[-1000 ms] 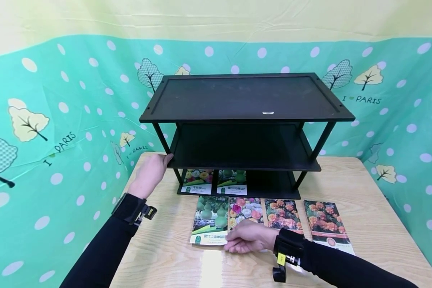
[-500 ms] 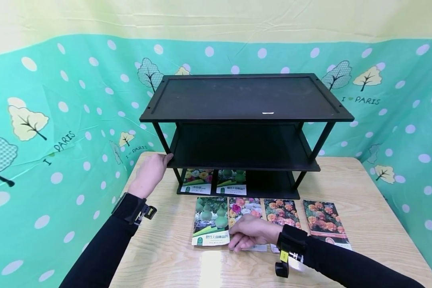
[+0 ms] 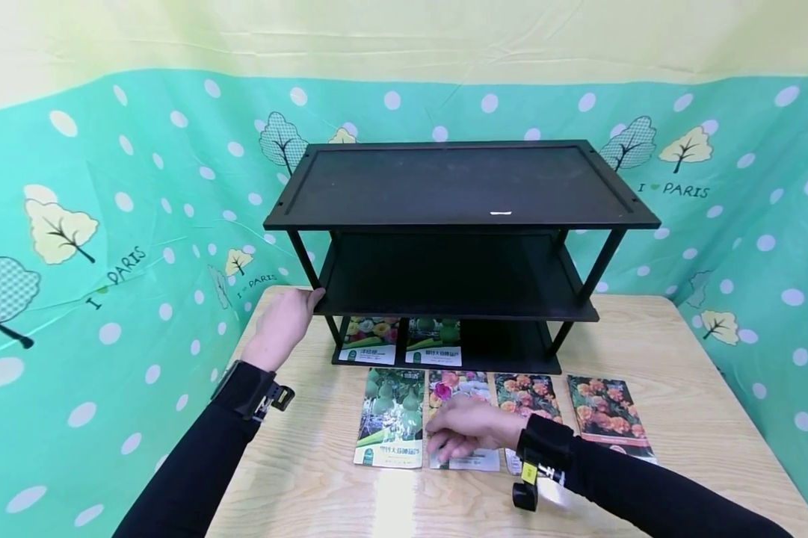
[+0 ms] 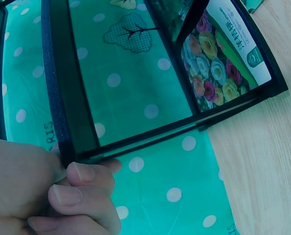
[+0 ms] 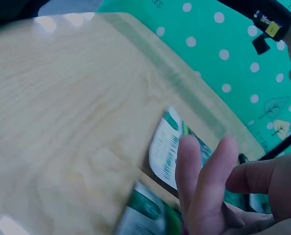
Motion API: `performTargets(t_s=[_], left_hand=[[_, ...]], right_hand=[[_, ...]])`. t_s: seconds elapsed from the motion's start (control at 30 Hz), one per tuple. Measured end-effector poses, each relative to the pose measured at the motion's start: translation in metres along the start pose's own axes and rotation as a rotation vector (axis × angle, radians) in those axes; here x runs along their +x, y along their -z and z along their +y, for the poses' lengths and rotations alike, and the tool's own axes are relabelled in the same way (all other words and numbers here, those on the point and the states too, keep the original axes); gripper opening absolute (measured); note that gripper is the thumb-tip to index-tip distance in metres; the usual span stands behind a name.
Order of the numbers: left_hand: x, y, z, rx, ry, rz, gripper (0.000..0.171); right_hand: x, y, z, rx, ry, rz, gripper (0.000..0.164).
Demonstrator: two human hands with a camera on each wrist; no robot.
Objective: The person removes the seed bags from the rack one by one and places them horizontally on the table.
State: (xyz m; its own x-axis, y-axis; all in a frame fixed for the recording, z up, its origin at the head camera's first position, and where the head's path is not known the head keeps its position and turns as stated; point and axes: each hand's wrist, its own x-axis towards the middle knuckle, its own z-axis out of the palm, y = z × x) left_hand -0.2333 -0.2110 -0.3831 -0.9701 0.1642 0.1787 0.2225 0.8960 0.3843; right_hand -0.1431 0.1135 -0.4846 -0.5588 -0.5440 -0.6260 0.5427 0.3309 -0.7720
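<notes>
The right hand (image 3: 460, 426) has come off the corner of the gourd packet (image 3: 389, 418) — its fingers, loosely bent and a little apart, hold nothing over the rose packet (image 3: 461, 382). Leftmost in its row on the tabletop (image 3: 309, 478), the gourd packet has slid slightly toward the front edge and shows a bright glare. The left hand (image 3: 284, 329) still grips the rack (image 3: 460, 183) firmly, fingers curled at the middle shelf's left front corner.
</notes>
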Motion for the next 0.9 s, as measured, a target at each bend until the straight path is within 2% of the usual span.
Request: performTargets(t_s=[0.1, 0.17, 0.33, 0.47, 0.57, 0.73, 0.83, 0.9], left_hand=[[0.000, 0.000, 0.000, 0.024, -0.017, 0.010, 0.040], [0.000, -0.001, 0.001, -0.001, 0.004, 0.009, 0.043], [0.000, -0.001, 0.000, -0.029, 0.052, 0.013, 0.048], [0.001, -0.002, 0.000, -0.010, 0.071, 0.029, 0.051], [0.001, -0.002, 0.001, 0.012, 0.039, 0.034, 0.048], [0.001, -0.002, 0.002, 0.005, 0.042, 0.035, 0.045], [0.001, -0.002, 0.002, -0.013, 0.079, 0.037, 0.048], [0.001, -0.002, 0.001, -0.012, 0.077, 0.032, 0.049]], right_hand=[[0.000, 0.011, -0.008, -0.062, 0.021, 0.097, 0.029], [0.001, 0.020, -0.014, -0.115, 0.030, 0.159, 0.028], [0.003, 0.039, -0.024, -0.338, 0.084, 0.293, 0.027], [0.004, 0.051, -0.028, -0.501, 0.126, 0.386, 0.022], [0.007, 0.059, -0.030, -0.613, 0.159, 0.445, 0.016], [0.011, 0.070, -0.032, -0.756, 0.227, 0.487, 0.013], [0.012, 0.072, -0.033, -0.798, 0.250, 0.494, 0.021], [0.013, 0.073, -0.033, -0.826, 0.254, 0.503, 0.029]])
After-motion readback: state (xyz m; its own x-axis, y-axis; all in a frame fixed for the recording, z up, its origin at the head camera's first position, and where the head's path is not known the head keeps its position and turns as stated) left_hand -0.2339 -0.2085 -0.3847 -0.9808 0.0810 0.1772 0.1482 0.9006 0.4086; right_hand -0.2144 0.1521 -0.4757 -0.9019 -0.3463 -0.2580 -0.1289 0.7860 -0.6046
